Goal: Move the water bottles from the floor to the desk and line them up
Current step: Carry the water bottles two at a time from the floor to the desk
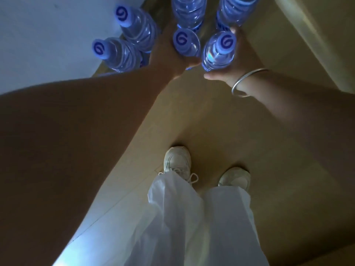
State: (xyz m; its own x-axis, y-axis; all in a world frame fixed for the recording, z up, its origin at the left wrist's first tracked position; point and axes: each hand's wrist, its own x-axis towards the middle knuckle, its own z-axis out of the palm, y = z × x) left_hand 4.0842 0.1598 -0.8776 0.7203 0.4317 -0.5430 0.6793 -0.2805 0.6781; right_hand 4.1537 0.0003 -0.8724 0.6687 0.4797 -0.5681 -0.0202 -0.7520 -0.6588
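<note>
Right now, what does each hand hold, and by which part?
Left hand grips one water bottle by its upper body, just below the cap. Right hand grips another water bottle around its body.

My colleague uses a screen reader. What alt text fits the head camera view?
Seen from above, the left hand and right hand each grip a blue-capped water bottle on the floor; four more stand nearby.

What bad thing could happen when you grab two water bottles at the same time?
The left hand and right hand each hold a bottle standing close among others, so lifting might knock a neighbour over. A one-handed hold on a full bottle could also slip.
</note>
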